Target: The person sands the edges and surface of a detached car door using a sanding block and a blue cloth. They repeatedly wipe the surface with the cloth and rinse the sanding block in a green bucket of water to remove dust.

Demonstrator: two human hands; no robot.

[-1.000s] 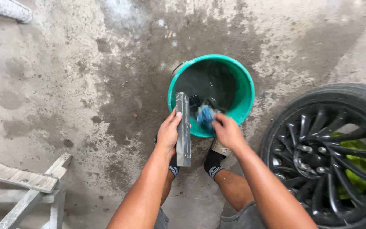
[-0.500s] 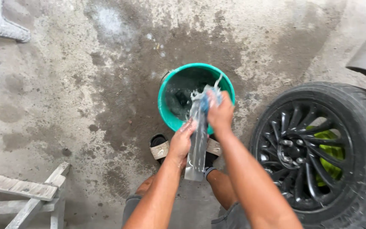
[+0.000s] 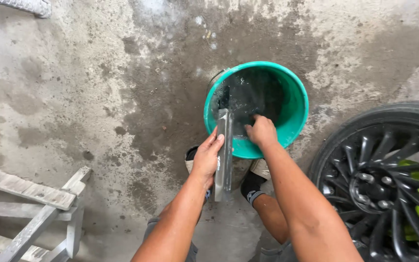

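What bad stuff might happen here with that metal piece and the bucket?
The left hand holds the long grey metal strip by its edge over the green bucket; wet, it might slip or nick a finger. The right hand reaches into dark water, so it cannot see what it touches. The wet concrete floor may be slippery.

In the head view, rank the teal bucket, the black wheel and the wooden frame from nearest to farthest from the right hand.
1. Teal bucket: the right hand reaches over its near rim, into it.
2. Black wheel: lower right, beside the right forearm.
3. Wooden frame: far lower left, beyond the left hand and its metal strip.
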